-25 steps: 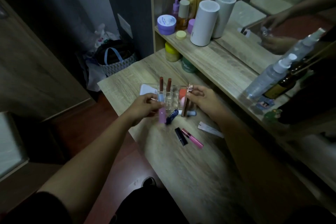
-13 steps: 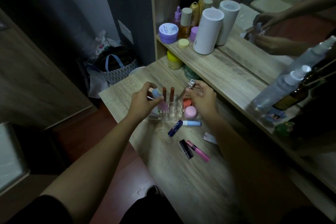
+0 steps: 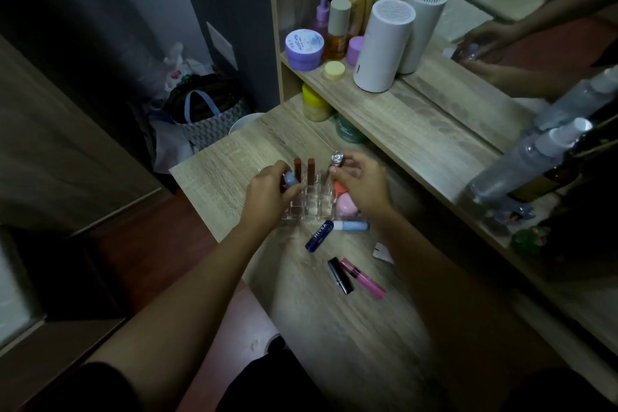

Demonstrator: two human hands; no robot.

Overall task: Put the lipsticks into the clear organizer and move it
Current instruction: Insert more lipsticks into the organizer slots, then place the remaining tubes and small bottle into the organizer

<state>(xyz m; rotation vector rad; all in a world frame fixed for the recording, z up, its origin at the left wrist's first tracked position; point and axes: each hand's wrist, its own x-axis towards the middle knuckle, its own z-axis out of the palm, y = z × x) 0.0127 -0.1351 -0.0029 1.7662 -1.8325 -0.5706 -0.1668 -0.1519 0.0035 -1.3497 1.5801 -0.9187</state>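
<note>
1. The clear acrylic organizer with a grid of small square cells stands on the pale wood-grain table, between the person's two hands.
2. The left hand grips a light blue capped tube upright at the organizer's left edge; whether its base sits in a cell cannot be told.
3. The right hand pinches a lipstick with a faceted silver cap by its upper part, tilted slightly, over the organizer's far right corner.
4. Two reddish-brown lipsticks stand upright side by side in the far row of cells, between the two hands.
5. Just to the right of the organizer lie an orange-red sponge and a round pink sponge, partly under the right hand.
6. On the table near the organizer's front edge lie a dark blue Nivea lip balm stick and a light blue and white tube, their ends nearly meeting.
7. Closer to the person lie a black lipstick and a pink lip gloss tube, side by side.
8. On the shelf behind the table stand a tall white cylinder and a lilac jar, among other bottles.
</note>
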